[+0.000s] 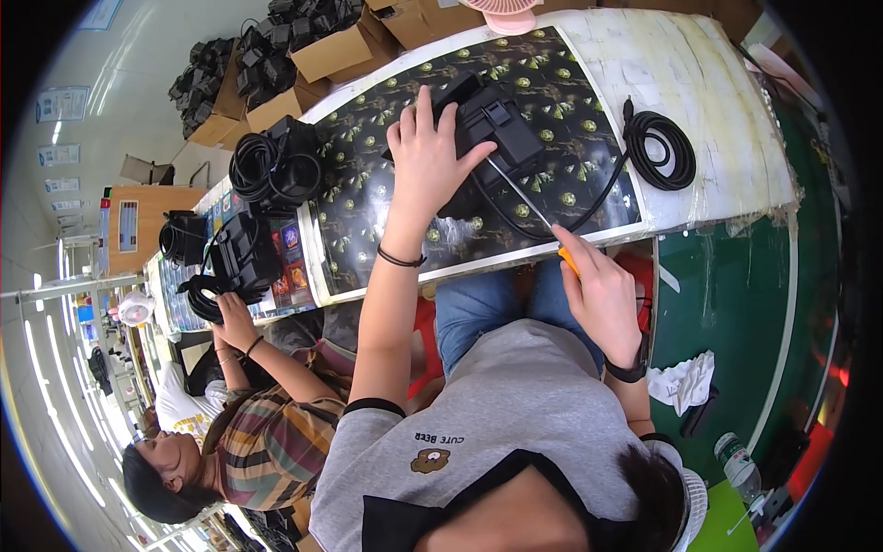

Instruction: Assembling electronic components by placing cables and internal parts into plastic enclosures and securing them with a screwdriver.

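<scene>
At the near edge of the desk [704,69], the right hand's [602,290] fingers are wrapped around a slim metal-shafted screwdriver with an orange handle [568,260], its shaft slanting toward the far left. It looks stiff and light, best held by that handle, since the bare shaft would probably slip and turn. Farther in, between the near and far edges, a boxy black plastic housing [501,129] lies on the dark patterned mat [368,207]. The left hand's [430,156] fingers are spread over its left side, thumb just beside the shaft. The housing seems rigid and moderately heavy, smooth enough to slide; its blocky sides should give the surest hold. Toward the desk's right edge lies a coiled black cable [685,166], likely springy.
</scene>
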`<action>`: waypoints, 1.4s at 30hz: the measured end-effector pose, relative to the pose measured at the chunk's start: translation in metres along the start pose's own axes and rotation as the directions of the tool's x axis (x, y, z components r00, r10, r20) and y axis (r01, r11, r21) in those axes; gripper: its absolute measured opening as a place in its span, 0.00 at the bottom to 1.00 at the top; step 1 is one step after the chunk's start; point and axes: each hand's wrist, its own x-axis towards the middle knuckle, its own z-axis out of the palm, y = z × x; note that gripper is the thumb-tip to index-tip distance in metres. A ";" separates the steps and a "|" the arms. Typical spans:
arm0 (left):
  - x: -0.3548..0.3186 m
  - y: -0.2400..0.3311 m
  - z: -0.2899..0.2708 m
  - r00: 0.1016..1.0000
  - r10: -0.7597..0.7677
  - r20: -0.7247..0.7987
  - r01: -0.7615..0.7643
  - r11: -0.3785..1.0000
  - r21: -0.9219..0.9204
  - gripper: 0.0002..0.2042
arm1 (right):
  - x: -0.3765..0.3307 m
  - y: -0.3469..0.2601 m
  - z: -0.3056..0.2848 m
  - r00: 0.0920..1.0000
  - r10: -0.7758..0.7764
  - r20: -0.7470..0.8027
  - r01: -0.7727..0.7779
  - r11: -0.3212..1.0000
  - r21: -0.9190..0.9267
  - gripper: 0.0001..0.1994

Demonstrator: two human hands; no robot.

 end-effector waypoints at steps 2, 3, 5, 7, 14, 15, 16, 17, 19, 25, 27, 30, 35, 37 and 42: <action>-0.002 -0.001 -0.004 1.000 -0.001 -0.002 0.001 1.000 0.002 0.31 | 0.001 -0.003 0.004 1.000 0.002 0.007 -0.002 1.000 0.003 0.24; -0.003 0.000 -0.005 1.000 -0.017 0.019 0.017 1.000 -0.015 0.30 | 0.001 -0.003 0.006 1.000 -0.004 0.008 0.004 1.000 0.001 0.24; -0.003 0.001 -0.006 0.998 -0.043 0.035 0.043 0.999 -0.011 0.29 | 0.003 -0.004 0.009 1.000 -0.016 0.005 0.016 1.000 -0.002 0.24; -0.004 0.002 -0.006 0.999 -0.044 0.016 0.044 0.999 0.006 0.29 | 0.004 -0.005 0.010 1.000 -0.019 0.007 0.019 1.000 0.000 0.25; -0.016 0.002 -0.004 0.979 -0.182 -0.094 0.141 0.932 -0.333 0.23 | 0.003 -0.003 0.013 0.999 -0.052 -0.014 0.052 0.999 -0.005 0.25; -0.018 0.003 -0.002 0.954 -0.277 -0.114 0.242 0.938 -0.249 0.22 | 0.002 -0.003 0.014 0.998 -0.057 -0.028 0.057 0.998 0.010 0.26; -0.020 0.004 0.001 0.922 -0.363 -0.135 0.343 0.927 -0.152 0.21 | 0.002 -0.004 0.016 0.997 -0.062 -0.043 0.063 0.998 0.023 0.26; -0.020 0.004 0.003 0.910 -0.388 -0.148 0.370 0.919 -0.133 0.18 | 0.001 -0.004 0.018 0.997 -0.066 -0.040 0.067 0.998 0.021 0.26; -0.021 0.003 0.007 0.902 -0.410 -0.135 0.377 0.901 -0.212 0.18 | 0.001 -0.005 0.022 0.997 -0.053 -0.058 0.055 0.998 0.032 0.25; -0.022 -0.002 0.011 0.894 -0.437 -0.101 0.397 0.876 -0.275 0.18 | 0.003 -0.004 0.031 0.997 -0.046 -0.063 0.048 0.998 0.029 0.24; -0.022 -0.002 0.011 0.893 -0.436 -0.108 0.390 0.871 -0.298 0.18 | 0.003 -0.004 0.033 0.999 -0.021 -0.041 0.025 0.994 0.106 0.24; -0.021 0.000 0.011 0.894 -0.434 -0.113 0.383 0.869 -0.313 0.18 | 0.001 -0.005 0.032 0.999 0.042 0.028 -0.048 0.961 0.273 0.23; -0.021 0.002 0.011 0.892 -0.437 -0.112 0.389 0.871 -0.300 0.18 | 0.002 -0.006 0.033 0.999 -0.040 -0.026 0.042 0.995 0.087 0.23; -0.022 0.002 0.010 0.890 -0.443 -0.107 0.397 0.869 -0.294 0.18 | 0.002 -0.006 0.035 0.997 -0.059 -0.043 0.060 0.998 0.017 0.22; -0.022 -0.001 0.009 0.903 -0.417 -0.101 0.375 0.882 -0.284 0.18 | -0.003 -0.007 0.042 0.975 0.120 0.189 -0.187 0.900 0.393 0.23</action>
